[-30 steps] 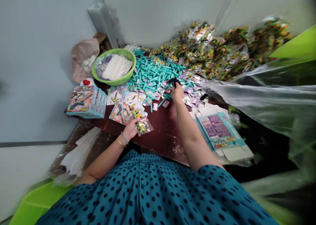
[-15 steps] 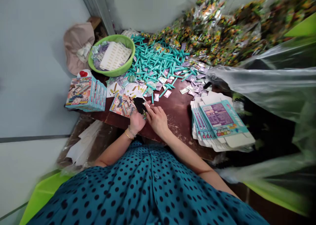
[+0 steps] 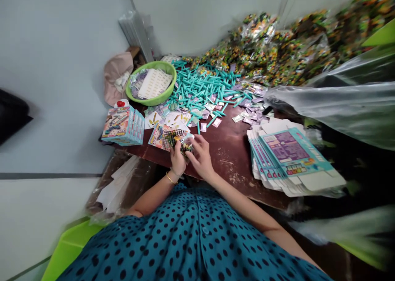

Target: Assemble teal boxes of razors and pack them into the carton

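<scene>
The left hand (image 3: 178,161) grasps a black plastic lattice (image 3: 169,138) and clear plastic bag of multicoloured pieces (image 3: 186,140) near the dark red-brown table's (image 3: 226,149) front edge; the right hand (image 3: 202,158) touches the bag, its closure unclear. Probably light, limp and slippery, the bag suits an edge pinch; the lattice seems stiffer.
</scene>
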Available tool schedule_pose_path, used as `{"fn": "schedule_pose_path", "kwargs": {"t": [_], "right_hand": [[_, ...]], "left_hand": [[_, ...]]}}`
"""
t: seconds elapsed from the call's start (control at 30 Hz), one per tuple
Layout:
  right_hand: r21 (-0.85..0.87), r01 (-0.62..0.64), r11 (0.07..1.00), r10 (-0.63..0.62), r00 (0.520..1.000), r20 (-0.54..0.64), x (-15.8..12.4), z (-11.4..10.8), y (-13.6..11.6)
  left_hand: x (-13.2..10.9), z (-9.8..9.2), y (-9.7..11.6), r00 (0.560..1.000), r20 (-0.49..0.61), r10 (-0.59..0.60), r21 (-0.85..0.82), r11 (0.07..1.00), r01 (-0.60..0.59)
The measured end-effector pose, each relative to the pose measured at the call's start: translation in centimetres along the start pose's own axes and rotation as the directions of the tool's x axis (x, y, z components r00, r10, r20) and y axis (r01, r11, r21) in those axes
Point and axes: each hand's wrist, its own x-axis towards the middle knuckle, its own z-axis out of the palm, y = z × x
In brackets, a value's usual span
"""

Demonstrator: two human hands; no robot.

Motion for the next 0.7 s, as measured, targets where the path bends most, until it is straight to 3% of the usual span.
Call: {"fn": "schedule_pose_path", "kwargs": {"t": [0.03, 0.1, 0.17, 0.2, 0.3, 0.4, 0.47, 0.5, 0.6, 0.7], "right_hand": [[0.206, -0.106, 0.973, 0.114, 0.993, -0.03, -0.3, 0.5, 0.3], [0.551, -0.311, 0.774, 0.326, 0.942, 0.074, -0.7, 1.5, 0.6], [0.697, -0.433, 0.571, 0.424, 0.883, 0.201, -0.9, 1.7, 0.9], [0.723, -0.445, 0.528, 0.456, 0.867, 0.201, -0.8, 1.4, 1.2], [0.725, -0.387, 0.569, 0.523, 0.851, 0.044, -0.5, -1.5, 3.0], [0.59, -0.441, 0.676, 0.569, 0.822, -0.038, -0.7, -6.1, 6.7], [0.427, -0.516, 0.742, 0.607, 0.788, -0.102, -1.3, -8.9, 9.4], [0.362, -0.542, 0.758, 0.618, 0.775, -0.134, -1.6, -10.0, 10.4], [0.36, -0.552, 0.752, 0.629, 0.765, -0.139, -2.5, -11.6, 11.1], [0.501, -0.488, 0.715, 0.569, 0.822, -0.011, -1.9, -11.1, 8.6]], "left_hand": [[0.0, 0.0, 0.1, 0.997, -0.036, 0.061, 0.023, 0.998, -0.06], [0.0, 0.2, 0.3, 0.97, -0.095, 0.224, 0.132, 0.969, -0.211], [-0.1, 0.3, 0.5, 0.95, -0.033, 0.309, 0.319, 0.904, -0.283], [-0.1, 0.4, 0.6, 0.947, 0.019, 0.322, 0.403, 0.864, -0.302], [0.2, -0.2, 1.2, 0.934, 0.198, 0.297, 0.535, 0.766, -0.357], [1.1, -2.0, 1.6, 0.867, 0.431, 0.249, 0.655, 0.575, -0.49], [1.8, -3.5, 2.0, 0.85, 0.486, 0.203, 0.732, 0.436, -0.523], [2.1, -4.2, 2.3, 0.861, 0.465, 0.206, 0.75, 0.426, -0.506], [2.4, -6.0, 4.2, 0.872, 0.345, 0.346, 0.644, 0.589, -0.488], [1.9, -7.1, 6.7, 0.846, 0.123, 0.519, 0.461, 0.725, -0.511]]}}
